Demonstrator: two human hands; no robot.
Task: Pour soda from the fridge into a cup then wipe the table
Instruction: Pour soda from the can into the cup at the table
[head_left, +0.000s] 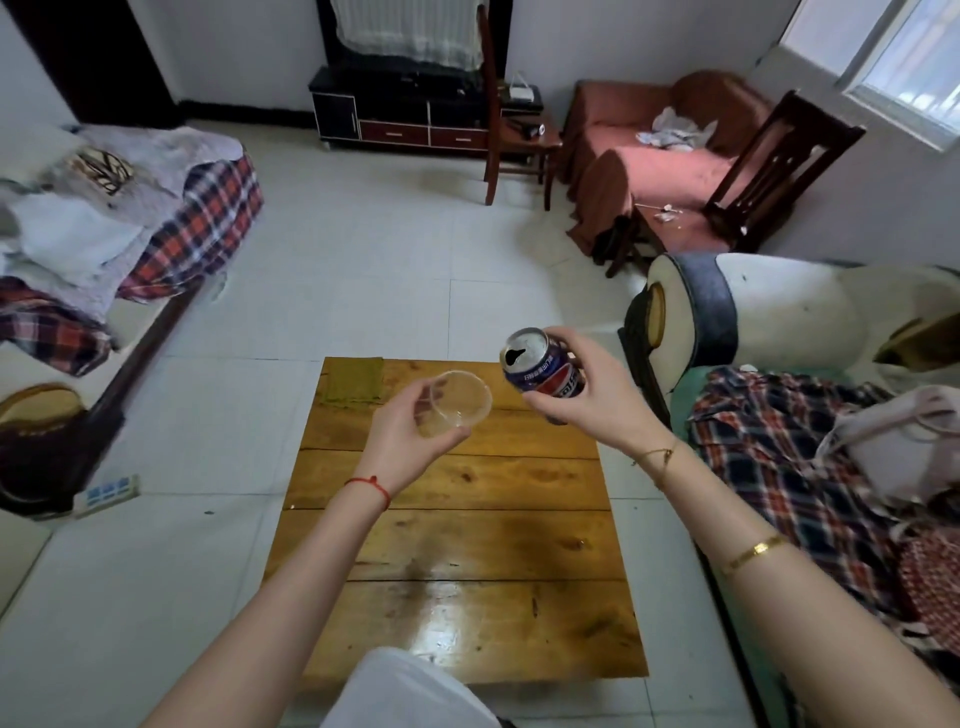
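Seemingly empty clear cup (460, 402), dented can (543, 366)

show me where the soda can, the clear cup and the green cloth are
soda can (545, 371): head view, on its blue side label.
clear cup (461, 401): head view, on its transparent inside wall.
green cloth (354, 379): head view, on its middle.

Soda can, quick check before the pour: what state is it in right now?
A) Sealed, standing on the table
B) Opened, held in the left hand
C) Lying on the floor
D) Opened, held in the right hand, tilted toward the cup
D: the soda can shows a dark opening in its top and leans toward the clear cup, gripped by the right hand above the wooden table; the left hand holds the cup.
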